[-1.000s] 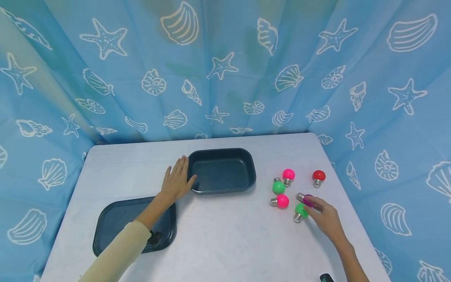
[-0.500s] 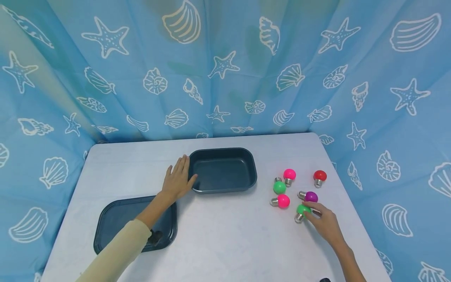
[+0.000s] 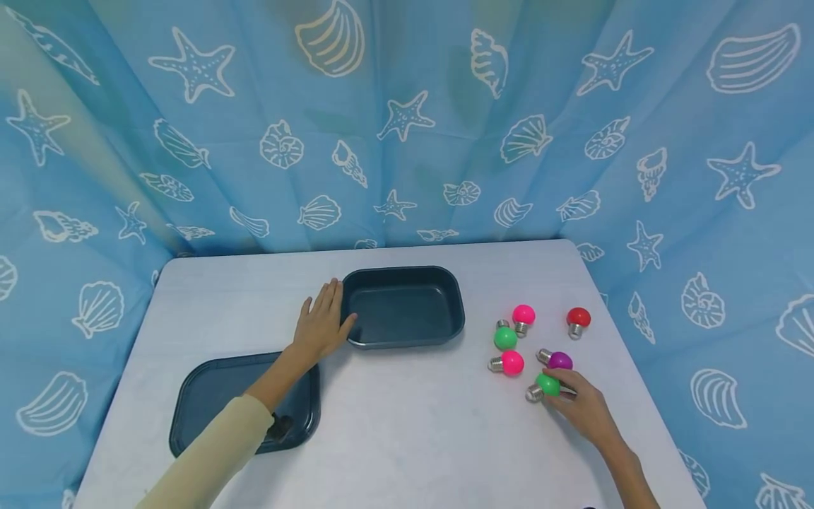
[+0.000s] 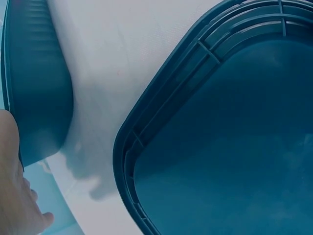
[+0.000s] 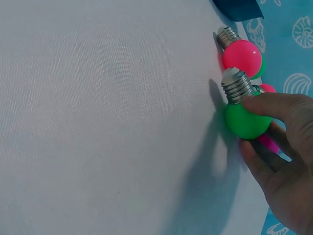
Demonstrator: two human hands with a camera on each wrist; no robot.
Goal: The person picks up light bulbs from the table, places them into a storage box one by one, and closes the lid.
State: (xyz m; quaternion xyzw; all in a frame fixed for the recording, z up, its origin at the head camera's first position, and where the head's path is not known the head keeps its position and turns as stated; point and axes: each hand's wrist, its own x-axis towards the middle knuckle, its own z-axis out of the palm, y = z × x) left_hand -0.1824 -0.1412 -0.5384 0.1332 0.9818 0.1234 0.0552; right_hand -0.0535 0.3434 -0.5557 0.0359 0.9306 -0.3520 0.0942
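In the head view my right hand (image 3: 586,408) pinches a green light bulb (image 3: 547,385) by its round globe, the metal screw base pointing left. The right wrist view shows thumb and fingers on either side of this green bulb (image 5: 247,120). Just behind it lies a purple bulb (image 3: 559,361). My left hand (image 3: 320,326) lies flat with straight fingers against the left rim of a dark deep tray (image 3: 407,345). Around the right side rest a pink bulb (image 3: 512,363), another green bulb (image 3: 505,338), a second pink bulb (image 3: 523,314) and a red bulb (image 3: 579,317).
A dark shallow tray or lid (image 3: 210,396) lies at the left under my left forearm, with a small dark object (image 3: 280,428) near the wrist. The white table (image 3: 407,438) ends at a blue shell-patterned curtain (image 3: 407,162) behind and on both sides.
My right hand has moved from above the purple bulb to the front green bulb and taken hold of it. That bulb has turned, its base now pointing left. The left hand stays on the tray.
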